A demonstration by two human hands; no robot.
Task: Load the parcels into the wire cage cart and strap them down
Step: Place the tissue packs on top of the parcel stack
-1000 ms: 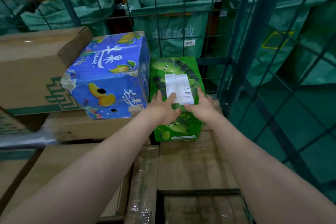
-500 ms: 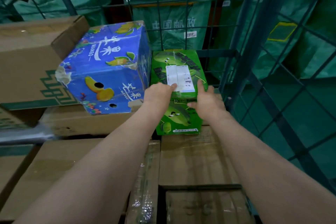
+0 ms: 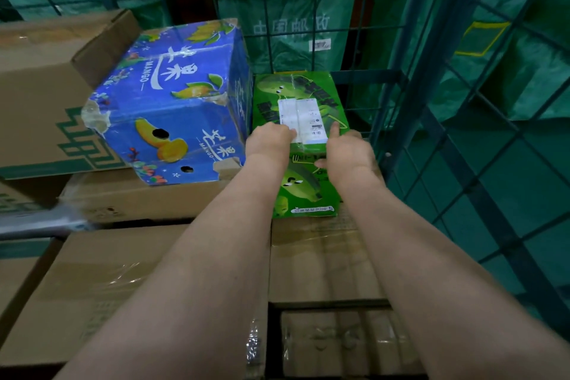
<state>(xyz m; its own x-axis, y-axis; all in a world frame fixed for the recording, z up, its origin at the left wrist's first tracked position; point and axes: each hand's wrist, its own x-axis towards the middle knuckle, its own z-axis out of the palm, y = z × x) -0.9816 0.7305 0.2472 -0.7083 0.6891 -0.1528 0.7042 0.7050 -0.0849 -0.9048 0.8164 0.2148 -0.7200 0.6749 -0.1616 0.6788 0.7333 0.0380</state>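
Observation:
A small green box [image 3: 303, 92] with a white shipping label lies on top of brown cartons in the back right corner of the wire cage cart [image 3: 398, 120]. It sits against a blue mango box [image 3: 172, 102] on its left. My left hand [image 3: 268, 142] rests at the green box's near top edge with fingers curled onto it beside the label. My right hand [image 3: 348, 149] holds the same edge further right, index finger laid on the top and thumb on the front face. No strap is in view.
A large brown carton [image 3: 40, 86] with a green printed pattern lies left of the blue box. Taped brown cartons [image 3: 311, 259] fill the layer under my arms. Green mail sacks [image 3: 287, 25] hang outside the cage's back and right mesh.
Both hands have slid the green box a little further back beside the blue box. My left fingers went from flat to curled, and my right hand shifted to the box's right near edge.

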